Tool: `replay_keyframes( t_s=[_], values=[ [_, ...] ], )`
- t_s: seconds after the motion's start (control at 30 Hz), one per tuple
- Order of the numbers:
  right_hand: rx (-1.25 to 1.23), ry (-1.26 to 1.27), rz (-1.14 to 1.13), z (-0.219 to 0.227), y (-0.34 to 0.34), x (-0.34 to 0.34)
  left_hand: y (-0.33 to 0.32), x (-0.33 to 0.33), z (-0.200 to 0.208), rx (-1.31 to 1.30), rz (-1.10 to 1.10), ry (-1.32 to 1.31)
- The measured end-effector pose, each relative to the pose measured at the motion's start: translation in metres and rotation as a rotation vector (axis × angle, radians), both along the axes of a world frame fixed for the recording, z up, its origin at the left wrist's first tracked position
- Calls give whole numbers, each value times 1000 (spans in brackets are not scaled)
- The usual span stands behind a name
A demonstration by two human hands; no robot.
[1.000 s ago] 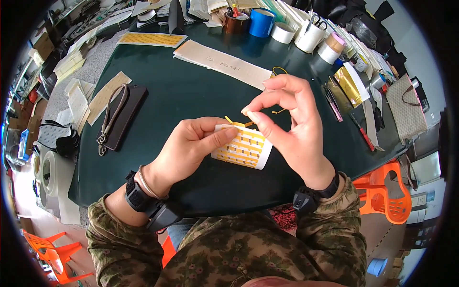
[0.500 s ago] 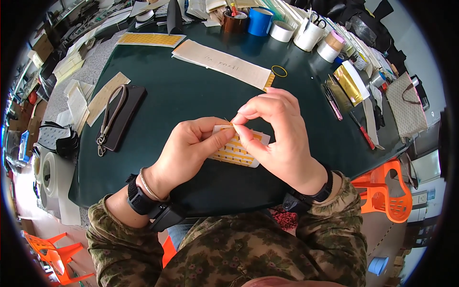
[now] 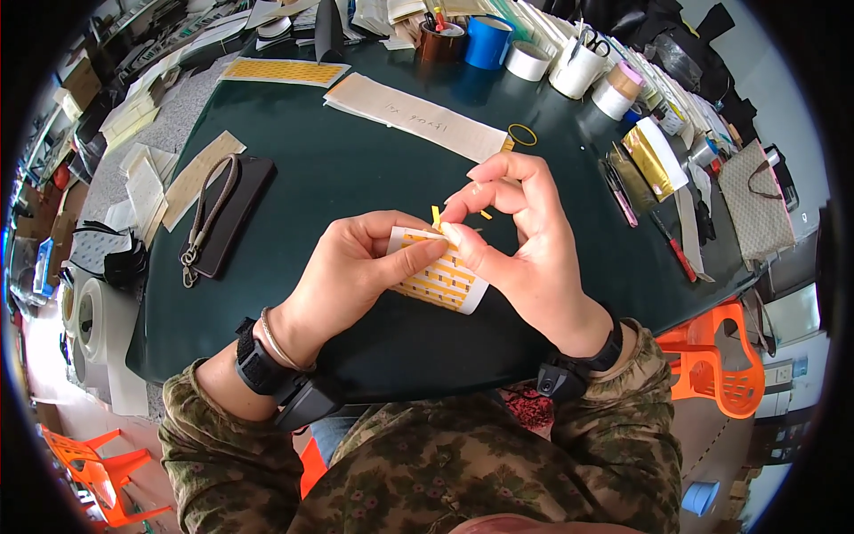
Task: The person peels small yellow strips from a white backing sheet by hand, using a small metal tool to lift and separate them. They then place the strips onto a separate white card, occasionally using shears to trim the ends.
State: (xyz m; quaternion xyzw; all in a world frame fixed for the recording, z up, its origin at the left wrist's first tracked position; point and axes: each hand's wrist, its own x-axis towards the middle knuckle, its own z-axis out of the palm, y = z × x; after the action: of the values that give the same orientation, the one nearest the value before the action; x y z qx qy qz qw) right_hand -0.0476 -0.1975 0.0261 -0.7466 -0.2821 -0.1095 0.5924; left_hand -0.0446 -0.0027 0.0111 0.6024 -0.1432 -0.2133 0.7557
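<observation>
Holding the sheet point(image 3: 449, 284) over the desk point(image 3: 356, 173), the left hand point(image 3: 347, 267) should pinch firmly; the right hand point(image 3: 534, 258), narrow at the top edge beside a yellow strip point(image 3: 436, 214), its grip unclear, should move gently.

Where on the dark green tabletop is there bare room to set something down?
Between the strapped black case and the long paper strip, and between the right hand and the red-handled tool. The tabletop is crowded along its far edge with tape rolls and papers.
</observation>
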Motion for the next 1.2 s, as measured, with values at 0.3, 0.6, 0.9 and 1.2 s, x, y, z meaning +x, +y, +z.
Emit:
replay_keyframes(
  t_s=[0.3,0.6,0.9,1.2],
  values=[
    [16,-52,-70,6,-15,11,-2,1,-1,-74,54,6],
    [-478,-560,-334,21,-16,9,1,5,-6,-60,108,-66],
    [-560,-578,-320,20,-5,-4,-2,3,-6,-57,159,-63],
    [-609,-611,-311,14,-4,-2,-2,-1,-1,93,154,-183]
  ],
)
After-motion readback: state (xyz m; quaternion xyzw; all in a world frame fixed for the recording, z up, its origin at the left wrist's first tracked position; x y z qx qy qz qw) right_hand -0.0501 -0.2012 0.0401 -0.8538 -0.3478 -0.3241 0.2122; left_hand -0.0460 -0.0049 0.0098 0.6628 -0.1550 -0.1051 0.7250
